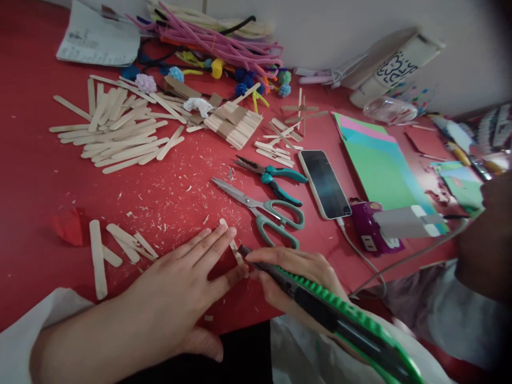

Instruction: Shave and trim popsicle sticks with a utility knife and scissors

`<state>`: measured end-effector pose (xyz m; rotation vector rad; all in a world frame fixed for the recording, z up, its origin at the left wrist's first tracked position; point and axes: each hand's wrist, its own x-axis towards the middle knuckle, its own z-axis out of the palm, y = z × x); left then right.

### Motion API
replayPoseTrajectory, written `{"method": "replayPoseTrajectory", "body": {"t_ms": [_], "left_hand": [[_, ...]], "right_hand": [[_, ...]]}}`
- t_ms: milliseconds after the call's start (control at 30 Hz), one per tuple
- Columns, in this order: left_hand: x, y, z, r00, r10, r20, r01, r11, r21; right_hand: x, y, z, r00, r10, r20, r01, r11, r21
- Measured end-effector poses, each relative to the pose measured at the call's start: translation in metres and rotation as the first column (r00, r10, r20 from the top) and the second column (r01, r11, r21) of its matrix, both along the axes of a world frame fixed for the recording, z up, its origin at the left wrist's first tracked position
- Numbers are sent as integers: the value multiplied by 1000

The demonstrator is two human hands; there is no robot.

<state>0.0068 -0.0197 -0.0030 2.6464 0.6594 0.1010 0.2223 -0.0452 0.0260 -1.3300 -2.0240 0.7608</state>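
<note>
My left hand [188, 277] lies flat on the red table with its fingers spread. Its fingertips press on a short wooden craft stick [236, 250] near the table's front edge. My right hand [296, 272] is closed around a green and black utility knife [332, 309]. The knife's tip end meets the stick between my left fingers; the blade itself is hard to make out. Just beyond lie grey-green handled scissors [250, 202] and teal-handled pliers [270, 173]. Several loose craft sticks [98, 258] lie left of my left hand, and wood shavings [188, 186] are scattered ahead.
A pile of craft sticks [120, 133] and a bundle of sticks [236, 125] lie farther back, before pink pipe cleaners [224, 42]. To the right are a phone [325, 184] on a cable, coloured paper [380, 160] and a purple box [370, 226]. Another person's arm [486, 245] is at the right edge.
</note>
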Motion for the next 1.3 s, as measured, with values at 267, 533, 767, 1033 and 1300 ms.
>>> {"method": "replayPoseTrajectory", "body": {"t_ms": [267,533,767,1033,1300], "left_hand": [[-2,-4,-9,997,36,66,-41,997,72],[-1,1,2,1000,8,7,-9,997,79],[-1,-1,-1,999,-4,48,-5,984,175],[-2,0,0,998,-18,56,5,977,214],[-3,0,-2,999,-18,36,12,986,167]], "right_hand": [[3,4,-3,987,-98,-128,79,985,-151],[-11,-18,-12,871,-422,-253,281,849,-449],[-20,-20,-26,617,-579,-533,255,788,-561],[-15,-22,-23,736,-489,-468,279,849,-449],[-9,-20,-14,947,-228,-225,204,971,-124]]}}
